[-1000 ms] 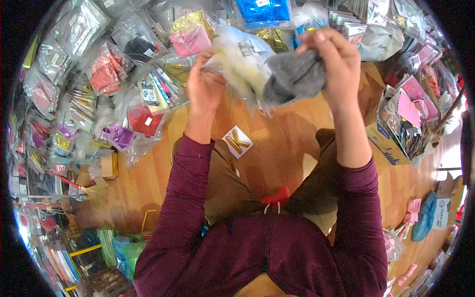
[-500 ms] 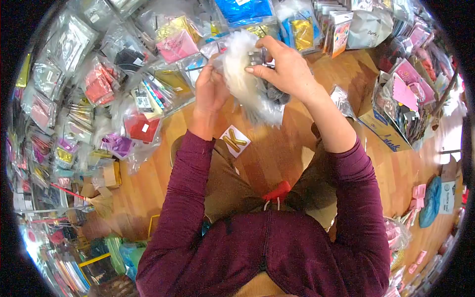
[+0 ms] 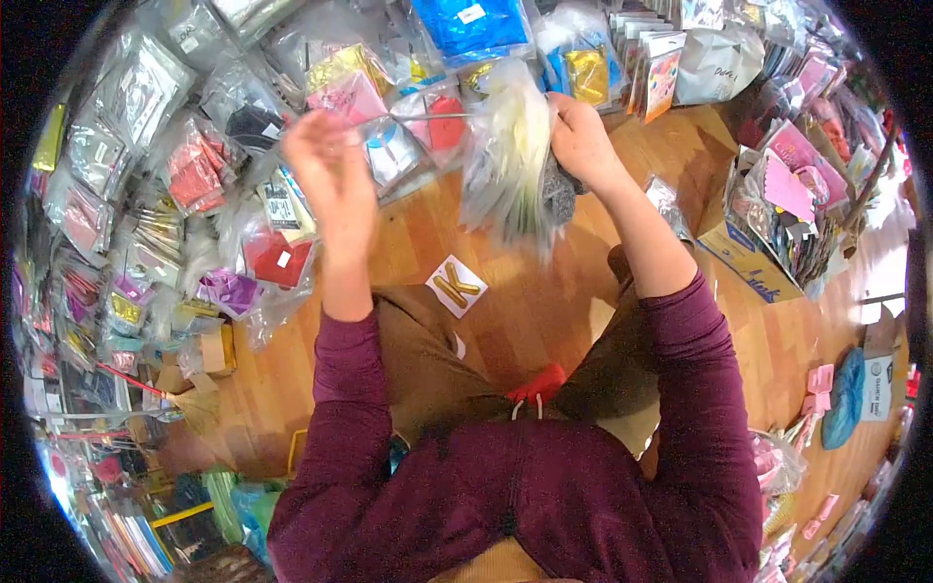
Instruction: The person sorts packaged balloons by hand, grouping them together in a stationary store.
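My right hand (image 3: 583, 146) is closed around the upper right side of a bundle of clear plastic packets (image 3: 510, 155), whitish and yellowish, held upright above the floor and slightly blurred. Behind its lower right edge shows a dark grey, rough-textured piece (image 3: 560, 189). A thin dark strand (image 3: 418, 118) runs taut from the bundle to my left hand (image 3: 330, 180), whose fingers pinch its far end, smeared by motion. Below, on the floor near my knees, lies a white card with a gold letter K (image 3: 457, 286).
Bagged goods crowd the left and far side, among them a blue packet (image 3: 471, 29) and red packets (image 3: 277, 257). At right stands an open cardboard box (image 3: 753, 257) full of party items. A broom (image 3: 199, 403) lies at left, a blue bag (image 3: 846, 398) at right.
My left hand has moved left, away from the bundle, drawing out the dark strand. My right hand has shifted slightly right and now grips the bundle's side.
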Motion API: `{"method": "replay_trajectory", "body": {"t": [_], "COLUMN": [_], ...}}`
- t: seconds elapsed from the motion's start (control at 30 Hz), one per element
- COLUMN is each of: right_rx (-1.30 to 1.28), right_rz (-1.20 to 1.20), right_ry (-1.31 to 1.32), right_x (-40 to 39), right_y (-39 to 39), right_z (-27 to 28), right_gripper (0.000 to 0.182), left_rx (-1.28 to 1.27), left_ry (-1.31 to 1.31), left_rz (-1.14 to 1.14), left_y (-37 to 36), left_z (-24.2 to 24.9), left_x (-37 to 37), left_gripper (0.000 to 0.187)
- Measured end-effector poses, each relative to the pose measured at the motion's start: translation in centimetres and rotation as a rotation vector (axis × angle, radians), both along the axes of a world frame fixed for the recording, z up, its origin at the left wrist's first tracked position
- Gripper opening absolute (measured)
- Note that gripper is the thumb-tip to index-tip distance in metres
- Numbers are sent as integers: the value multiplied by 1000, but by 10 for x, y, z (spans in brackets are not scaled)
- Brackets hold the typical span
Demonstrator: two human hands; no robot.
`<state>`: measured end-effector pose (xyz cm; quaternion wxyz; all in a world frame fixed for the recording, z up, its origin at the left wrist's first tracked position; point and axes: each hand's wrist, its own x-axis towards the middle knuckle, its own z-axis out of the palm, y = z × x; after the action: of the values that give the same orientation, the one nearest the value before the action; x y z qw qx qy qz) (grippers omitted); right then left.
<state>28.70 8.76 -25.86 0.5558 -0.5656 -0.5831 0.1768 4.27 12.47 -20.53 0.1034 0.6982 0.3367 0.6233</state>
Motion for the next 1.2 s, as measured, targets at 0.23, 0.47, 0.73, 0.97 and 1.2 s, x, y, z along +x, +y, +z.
{"method": "replay_trajectory", "body": {"t": [0.23,0.47,0.73,0.97,1.2], "right_rx": [-1,-207,1,194,502], "right_rz": [-71,-92,-123,-46,-42], "right_ry": [-357,-516,267,489,-94], "right_x": [-15,-38,23,-15,-85], "right_y": [-1,-10,-4,-26,-10], "right_z": [-4,-21,29,52,8], "right_gripper": [31,32,20,28,34], "left_rx": [-192,-1012,-1081,-1058,-1001], "left_ry": [639,258,-189,-592,-890], "left_rz": [-366,-739,-748,-909,-1020], "left_y": [-8,18,2,-6,-11], "left_z": [7,-62,-34,-36,-45], "left_x": [32,65,50,39,45], "left_gripper": [31,46,36,34,28]}}
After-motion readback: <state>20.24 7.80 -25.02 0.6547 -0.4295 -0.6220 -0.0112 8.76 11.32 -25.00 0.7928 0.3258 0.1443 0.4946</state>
